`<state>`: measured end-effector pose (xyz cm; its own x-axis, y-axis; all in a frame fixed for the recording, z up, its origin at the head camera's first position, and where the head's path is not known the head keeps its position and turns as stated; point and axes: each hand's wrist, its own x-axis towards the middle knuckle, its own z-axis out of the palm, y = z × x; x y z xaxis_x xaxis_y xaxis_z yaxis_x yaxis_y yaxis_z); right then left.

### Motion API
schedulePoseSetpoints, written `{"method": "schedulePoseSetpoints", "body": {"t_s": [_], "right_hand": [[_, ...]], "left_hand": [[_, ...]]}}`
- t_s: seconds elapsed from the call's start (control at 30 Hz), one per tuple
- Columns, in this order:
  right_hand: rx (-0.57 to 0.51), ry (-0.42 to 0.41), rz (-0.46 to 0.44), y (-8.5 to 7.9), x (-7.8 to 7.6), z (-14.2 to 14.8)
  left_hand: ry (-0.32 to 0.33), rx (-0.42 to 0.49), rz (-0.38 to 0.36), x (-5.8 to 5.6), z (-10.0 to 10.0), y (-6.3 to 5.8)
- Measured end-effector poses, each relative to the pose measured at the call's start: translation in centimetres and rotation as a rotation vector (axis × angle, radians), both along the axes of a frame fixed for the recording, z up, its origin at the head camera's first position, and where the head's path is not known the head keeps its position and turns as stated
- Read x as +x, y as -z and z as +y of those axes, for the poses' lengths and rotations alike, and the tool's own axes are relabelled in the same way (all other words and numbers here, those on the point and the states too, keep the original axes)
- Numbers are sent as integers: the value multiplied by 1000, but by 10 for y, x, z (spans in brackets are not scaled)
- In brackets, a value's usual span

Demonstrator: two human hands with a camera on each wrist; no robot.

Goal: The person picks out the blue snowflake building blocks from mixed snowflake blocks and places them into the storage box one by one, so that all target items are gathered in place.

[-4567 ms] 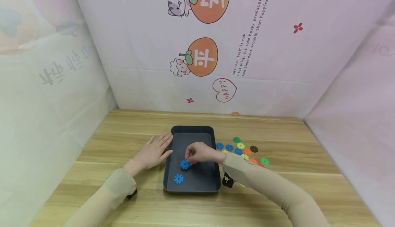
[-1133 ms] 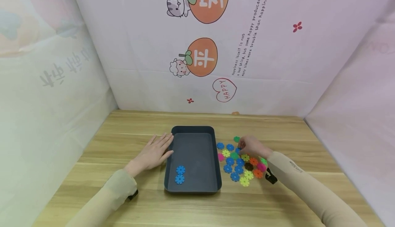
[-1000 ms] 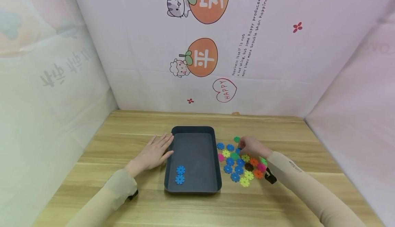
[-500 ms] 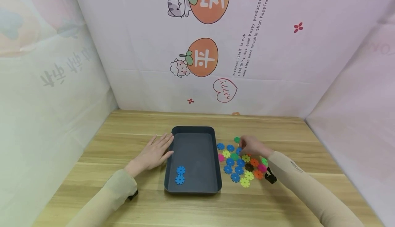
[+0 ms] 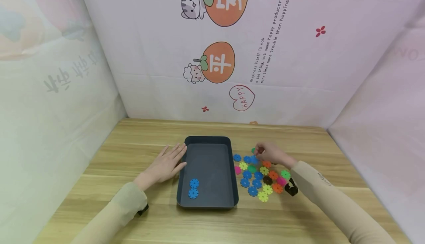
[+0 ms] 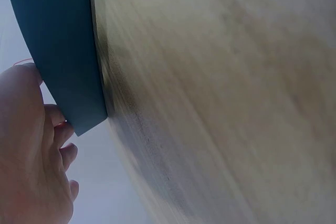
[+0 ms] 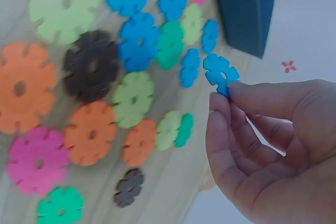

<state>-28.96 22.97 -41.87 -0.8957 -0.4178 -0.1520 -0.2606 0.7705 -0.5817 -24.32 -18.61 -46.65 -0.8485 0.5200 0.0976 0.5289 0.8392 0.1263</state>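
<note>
In the right wrist view, my right hand pinches a blue notched plastic disc between thumb and fingertips, raised over the wood. The head view has this right hand above the back of a spread of similar discs. My left hand rests with straight fingers against the left rim of a dark grey rectangular tray. Two blue discs, one a notched disc and the other a notched disc just behind it, lie flat in the tray's front left part, edge to edge.
Right of the tray lie several loose discs, among them a yellow disc, a pink disc, a brown disc and a bright green disc. A printed white cloth stands behind the wooden table.
Earlier my right hand held a blue disc inside the tray; that disc now lies there. The hand moved right to the spread and has just lifted another blue disc. My left hand stayed put.
</note>
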Motion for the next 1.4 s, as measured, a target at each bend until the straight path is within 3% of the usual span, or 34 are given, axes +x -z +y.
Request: {"method": "schedulePoseSetpoints", "body": {"t_s": [0.3, 0.53, 0.9, 1.4], "right_hand": [[-3, -25, 55, -26, 2, -28], [-46, -57, -4, -33, 4, -60], [-103, -183, -62, -22, 4, -116], [-54, -270, -104, 1, 8, -171]], "left_hand": [[-5, -14, 5, -1, -3, 2], [-2, 1, 8, -1, -3, 3], [-5, -4, 12, -1, -4, 4], [-11, -14, 5, -3, -2, 3]]}}
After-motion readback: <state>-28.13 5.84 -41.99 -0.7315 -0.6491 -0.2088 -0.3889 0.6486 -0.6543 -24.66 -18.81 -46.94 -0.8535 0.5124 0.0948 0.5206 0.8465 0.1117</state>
